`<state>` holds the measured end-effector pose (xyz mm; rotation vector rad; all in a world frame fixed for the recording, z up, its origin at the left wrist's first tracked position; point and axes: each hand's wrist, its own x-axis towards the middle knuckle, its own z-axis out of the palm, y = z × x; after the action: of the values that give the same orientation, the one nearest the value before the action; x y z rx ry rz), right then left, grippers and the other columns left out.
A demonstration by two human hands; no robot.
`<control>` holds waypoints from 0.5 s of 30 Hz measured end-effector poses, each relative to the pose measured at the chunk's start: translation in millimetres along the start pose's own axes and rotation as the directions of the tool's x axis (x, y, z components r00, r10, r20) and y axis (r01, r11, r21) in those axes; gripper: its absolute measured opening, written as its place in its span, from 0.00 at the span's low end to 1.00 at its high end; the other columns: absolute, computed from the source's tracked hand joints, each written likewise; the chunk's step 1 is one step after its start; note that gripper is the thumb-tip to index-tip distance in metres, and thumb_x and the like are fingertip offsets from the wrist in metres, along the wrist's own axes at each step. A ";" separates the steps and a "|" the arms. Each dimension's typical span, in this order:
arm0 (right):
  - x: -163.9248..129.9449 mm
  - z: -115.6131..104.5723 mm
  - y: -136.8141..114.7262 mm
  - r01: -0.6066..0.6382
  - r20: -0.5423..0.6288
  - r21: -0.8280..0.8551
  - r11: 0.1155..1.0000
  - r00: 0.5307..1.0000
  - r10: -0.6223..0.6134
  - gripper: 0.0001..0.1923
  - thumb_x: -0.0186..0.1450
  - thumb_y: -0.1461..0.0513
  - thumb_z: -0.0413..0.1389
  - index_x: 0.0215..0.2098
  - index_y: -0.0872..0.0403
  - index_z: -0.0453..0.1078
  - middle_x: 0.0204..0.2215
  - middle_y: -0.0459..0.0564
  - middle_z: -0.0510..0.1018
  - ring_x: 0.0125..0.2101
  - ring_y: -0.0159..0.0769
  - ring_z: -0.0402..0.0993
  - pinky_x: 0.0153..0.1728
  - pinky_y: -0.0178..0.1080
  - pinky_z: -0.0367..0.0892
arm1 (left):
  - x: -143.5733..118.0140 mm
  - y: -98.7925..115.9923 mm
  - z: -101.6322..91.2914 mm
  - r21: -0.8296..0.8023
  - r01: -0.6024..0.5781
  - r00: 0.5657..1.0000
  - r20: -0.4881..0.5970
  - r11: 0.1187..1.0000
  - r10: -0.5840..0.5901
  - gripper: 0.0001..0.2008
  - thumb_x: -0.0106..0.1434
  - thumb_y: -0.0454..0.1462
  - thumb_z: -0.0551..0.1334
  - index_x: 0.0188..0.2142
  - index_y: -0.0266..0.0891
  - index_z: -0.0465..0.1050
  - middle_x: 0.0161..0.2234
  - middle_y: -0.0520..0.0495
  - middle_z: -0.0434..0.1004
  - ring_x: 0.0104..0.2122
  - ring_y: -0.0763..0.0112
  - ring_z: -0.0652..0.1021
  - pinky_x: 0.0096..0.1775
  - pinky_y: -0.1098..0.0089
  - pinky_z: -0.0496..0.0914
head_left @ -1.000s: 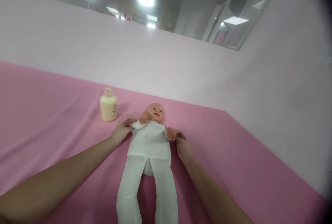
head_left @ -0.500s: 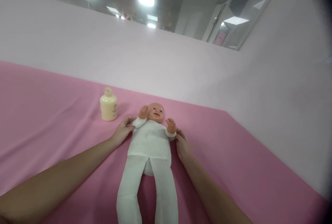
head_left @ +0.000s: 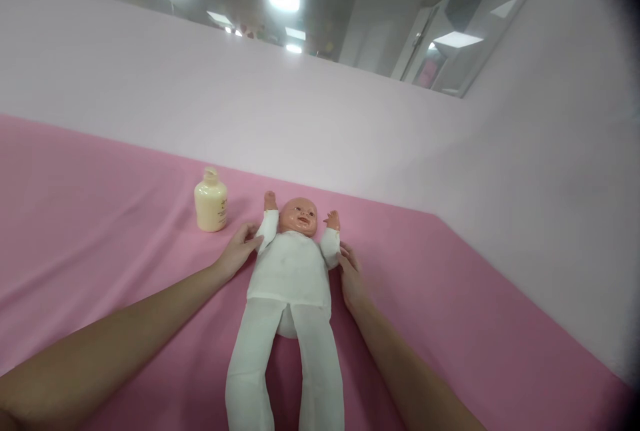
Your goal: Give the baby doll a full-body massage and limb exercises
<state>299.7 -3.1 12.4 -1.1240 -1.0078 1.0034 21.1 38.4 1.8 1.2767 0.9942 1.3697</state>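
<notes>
A baby doll (head_left: 289,272) with a white cloth body lies on its back, head away from me, both arms raised beside the head. My left hand (head_left: 241,249) is closed round the doll's arm on the left, thumb over the white sleeve and fingers partly hidden. On the opposite side, my right hand (head_left: 354,279) pinches the other arm near the elbow, its fingertips partly behind the sleeve. Past my left hand stands a cream pump bottle (head_left: 211,204), upright and apart from the doll.
Pink cloth (head_left: 415,284) covers the surface under the doll, with creases on the left. A pale wall (head_left: 280,118) rises behind it and along the right. Above is a mirror or glass panel (head_left: 320,4) showing ceiling lights and a door.
The doll's two forearms have swung up and outward, from bent over the shoulders to pointing up beside the head. My hands stay at its arms; the bottle stands where it was.
</notes>
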 end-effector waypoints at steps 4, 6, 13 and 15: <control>0.4 -0.5 0.2 -0.008 0.014 0.013 1.000 1.000 0.008 0.19 0.58 0.55 0.60 0.48 0.46 0.71 0.47 0.44 0.77 0.48 0.38 0.70 0.49 0.40 0.64 | -0.4 -0.4 0.4 -0.014 0.009 1.000 -0.007 1.000 -0.009 0.20 0.56 0.47 0.66 0.44 0.40 0.69 0.46 0.45 0.75 0.48 0.58 0.73 0.50 0.60 0.66; 0.4 -0.3 0.0 -0.001 0.028 0.011 1.000 1.000 0.001 0.19 0.58 0.55 0.60 0.48 0.47 0.72 0.47 0.45 0.77 0.49 0.39 0.69 0.51 0.41 0.63 | -0.8 0.1 0.6 -0.013 0.019 1.000 -0.009 1.000 -0.019 0.20 0.56 0.47 0.66 0.44 0.41 0.69 0.47 0.45 0.74 0.49 0.58 0.73 0.50 0.60 0.66; -1.5 1.0 -2.9 -0.028 0.016 -0.005 1.000 0.999 0.028 0.21 0.57 0.55 0.61 0.49 0.46 0.71 0.49 0.46 0.77 0.52 0.41 0.69 0.53 0.44 0.64 | -0.6 0.6 -0.7 0.034 0.026 0.999 0.021 0.999 -0.026 0.19 0.56 0.47 0.66 0.44 0.41 0.69 0.45 0.46 0.74 0.48 0.58 0.73 0.49 0.61 0.66; -2.1 1.9 -3.8 -0.032 0.010 -0.011 0.999 0.999 0.032 0.21 0.57 0.55 0.61 0.49 0.46 0.71 0.50 0.46 0.76 0.52 0.41 0.69 0.53 0.44 0.65 | -0.3 0.4 -1.1 0.040 0.041 0.999 0.024 0.998 -0.042 0.19 0.56 0.47 0.66 0.44 0.41 0.69 0.45 0.46 0.74 0.49 0.57 0.73 0.49 0.60 0.66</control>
<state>297.8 -5.2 16.2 -1.1481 -1.0070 1.0311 19.9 38.1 2.1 1.2923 1.0302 1.3054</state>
